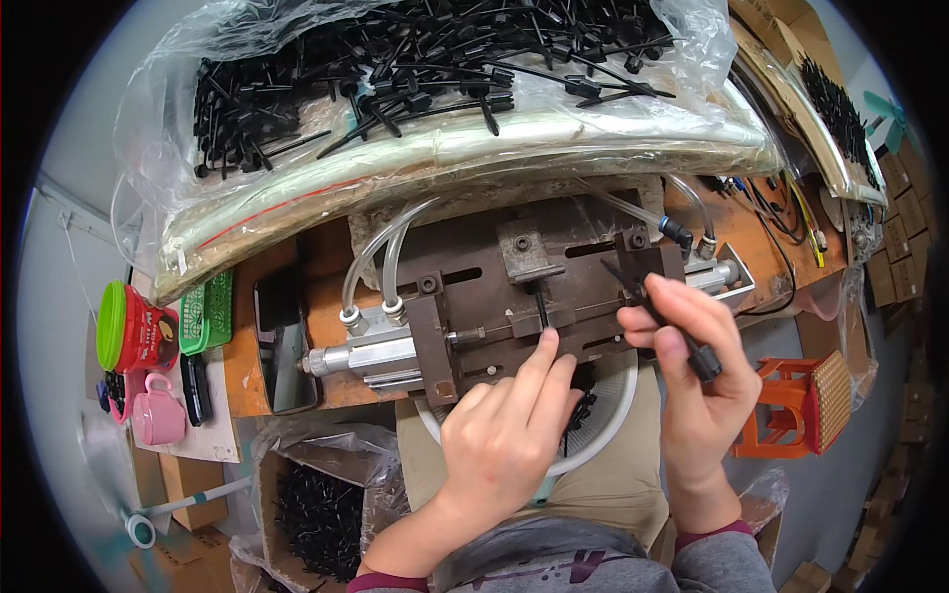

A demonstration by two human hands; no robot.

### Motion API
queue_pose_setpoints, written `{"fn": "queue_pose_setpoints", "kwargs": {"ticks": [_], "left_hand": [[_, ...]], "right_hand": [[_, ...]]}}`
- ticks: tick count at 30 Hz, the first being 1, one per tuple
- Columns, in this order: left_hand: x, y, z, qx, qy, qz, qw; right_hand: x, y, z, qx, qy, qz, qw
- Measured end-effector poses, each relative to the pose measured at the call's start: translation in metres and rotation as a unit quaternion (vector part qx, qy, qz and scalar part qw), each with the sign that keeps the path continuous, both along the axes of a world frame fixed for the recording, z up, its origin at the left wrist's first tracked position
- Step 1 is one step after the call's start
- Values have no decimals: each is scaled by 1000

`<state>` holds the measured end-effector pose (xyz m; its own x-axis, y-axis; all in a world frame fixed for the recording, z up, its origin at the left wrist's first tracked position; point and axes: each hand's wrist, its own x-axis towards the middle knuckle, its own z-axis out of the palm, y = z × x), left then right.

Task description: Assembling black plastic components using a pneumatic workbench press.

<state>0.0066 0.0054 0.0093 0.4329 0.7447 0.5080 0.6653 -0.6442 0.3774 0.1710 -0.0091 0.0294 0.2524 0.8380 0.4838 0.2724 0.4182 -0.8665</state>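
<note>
Hand L (pixel 499 435): fingers part-extended, approx. half open, no grip seen; index tip at near end of slim black part (pixel 542 308), which lies mid brown jig (pixel 484 301). Contact prob. light. Step, as judged: positioning part in jig. Next move prob. calls for seat check, then L fingers clear. Hand R (pixel 707 395): fingers closed, gripping 2nd black piece (pixel 704 363), thin end angled up-left over jig.

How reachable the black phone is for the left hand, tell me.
Probably yes: the silver cylinder lies between, but the left hand could likely pass over it; the black phone looks mostly uncovered.
</note>
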Motion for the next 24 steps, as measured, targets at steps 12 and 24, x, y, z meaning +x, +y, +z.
{"fn": "queue_pose_setpoints", "kwargs": {"ticks": [12, 24], "left_hand": [[-7, -10, 5, -28, -223, -91, 970], [-3, -1, -6, -7, 38, -4, 999]], "right_hand": [[-21, -25, -23, -44, 12, 51, 998], [10, -23, -13, 43, -7, 78, 996]]}}
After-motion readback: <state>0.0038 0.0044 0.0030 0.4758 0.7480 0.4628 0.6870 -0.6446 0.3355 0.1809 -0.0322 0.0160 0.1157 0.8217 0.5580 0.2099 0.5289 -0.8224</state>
